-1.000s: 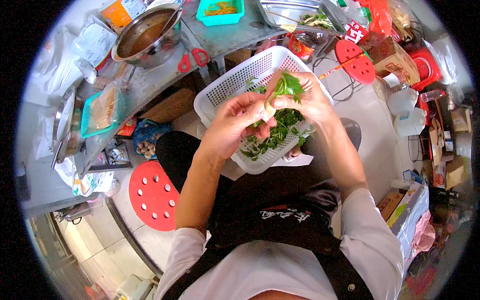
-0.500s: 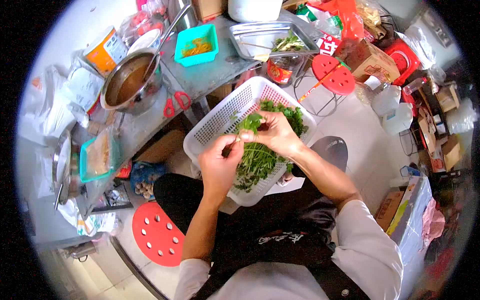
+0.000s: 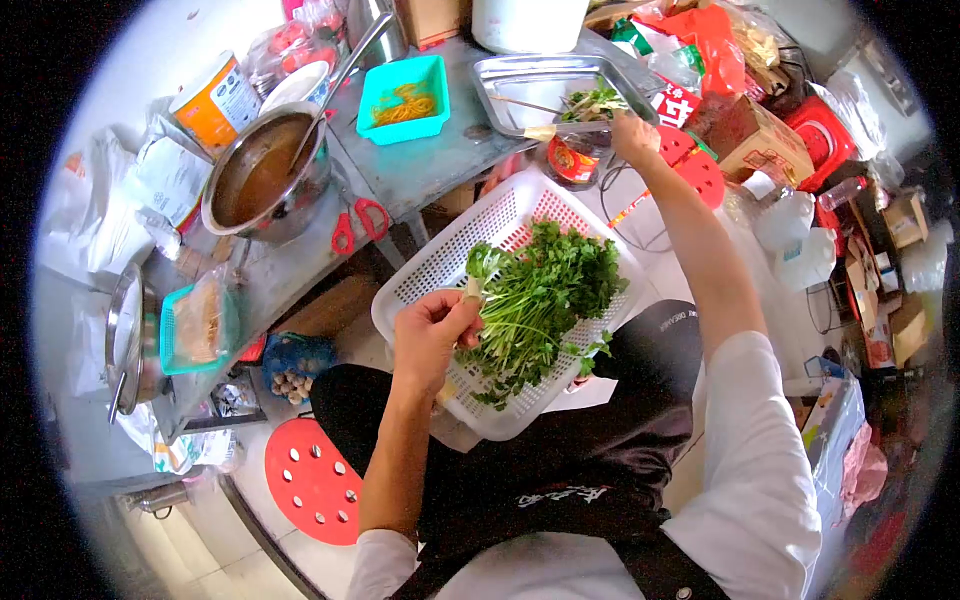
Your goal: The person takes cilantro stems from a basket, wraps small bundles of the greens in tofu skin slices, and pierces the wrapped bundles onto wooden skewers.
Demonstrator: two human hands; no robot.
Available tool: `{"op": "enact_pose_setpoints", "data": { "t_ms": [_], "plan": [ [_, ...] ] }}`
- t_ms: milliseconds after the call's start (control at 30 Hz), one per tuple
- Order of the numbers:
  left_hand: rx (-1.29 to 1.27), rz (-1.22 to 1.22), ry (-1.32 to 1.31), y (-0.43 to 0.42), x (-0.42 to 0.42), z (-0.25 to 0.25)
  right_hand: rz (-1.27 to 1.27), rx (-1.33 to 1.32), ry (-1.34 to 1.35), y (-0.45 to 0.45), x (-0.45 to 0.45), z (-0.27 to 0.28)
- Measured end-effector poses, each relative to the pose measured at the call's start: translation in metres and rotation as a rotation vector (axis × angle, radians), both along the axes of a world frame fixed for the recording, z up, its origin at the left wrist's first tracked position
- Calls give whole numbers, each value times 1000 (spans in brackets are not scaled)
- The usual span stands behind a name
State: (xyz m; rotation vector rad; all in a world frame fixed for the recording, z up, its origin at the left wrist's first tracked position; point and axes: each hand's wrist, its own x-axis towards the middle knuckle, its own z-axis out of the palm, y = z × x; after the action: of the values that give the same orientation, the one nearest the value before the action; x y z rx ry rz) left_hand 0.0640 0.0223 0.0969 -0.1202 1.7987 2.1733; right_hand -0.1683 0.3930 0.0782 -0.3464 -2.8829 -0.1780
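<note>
My left hand point(image 3: 437, 330) pinches a small piece wrapped with a green leaf point(image 3: 482, 268), over the left side of a white perforated basket point(image 3: 410, 283). A heap of leafy green herbs point(image 3: 545, 300) with thin stems fills much of the basket, which rests at my lap. My right hand point(image 3: 636, 138) reaches out to the near right edge of a metal tray point(image 3: 500, 72), its fingers closed beside the greens point(image 3: 594, 102) there; what they hold is too small to make out. A pale-tipped stick lies across the tray's near edge.
On the metal table point(image 3: 415, 172) are a steel bowl of brown sauce point(image 3: 262, 172) with a ladle, red-handled scissors point(image 3: 360, 225) and a turquoise basket point(image 3: 404, 100) with orange strips. Red stools point(image 3: 312, 482) stand at lower left and upper right. Boxes point(image 3: 770, 145) and jugs are at right.
My right hand has left my left hand and moved up and right to the tray. My left hand still holds the leaf-wrapped piece, a little lower. The view has shifted slightly.
</note>
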Motion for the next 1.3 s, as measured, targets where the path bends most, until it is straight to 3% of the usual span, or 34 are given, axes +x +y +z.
{"op": "enact_pose_setpoints", "data": {
  "t_ms": [67,167,200,300,367,467,667,867,1300],
  "plan": [
    [-21,14,9,-1,-3,4,-60,-58,-53,-3,-7,-10],
    [-82,27,60,-6,-11,6,-61,56,109,-9,4,-7],
    [-101,40,85,-9,-13,5,-93,-53,125,-7,3,-5],
    [-103,109,135,-19,-23,-4,56,-297,245,-32,59,26],
    [-89,188,118,-19,-21,2,328,-461,389,-47,106,33],
    [-100,229,137,-24,-21,-1,502,-622,396,-92,194,54],
    [-157,264,218,-20,-12,4,826,-392,325,-128,276,68],
    [-253,323,271,-22,-2,15,802,-273,305,-137,282,66],
    [-182,319,233,-28,2,17,826,-281,342,-141,288,64]
  ]
}}
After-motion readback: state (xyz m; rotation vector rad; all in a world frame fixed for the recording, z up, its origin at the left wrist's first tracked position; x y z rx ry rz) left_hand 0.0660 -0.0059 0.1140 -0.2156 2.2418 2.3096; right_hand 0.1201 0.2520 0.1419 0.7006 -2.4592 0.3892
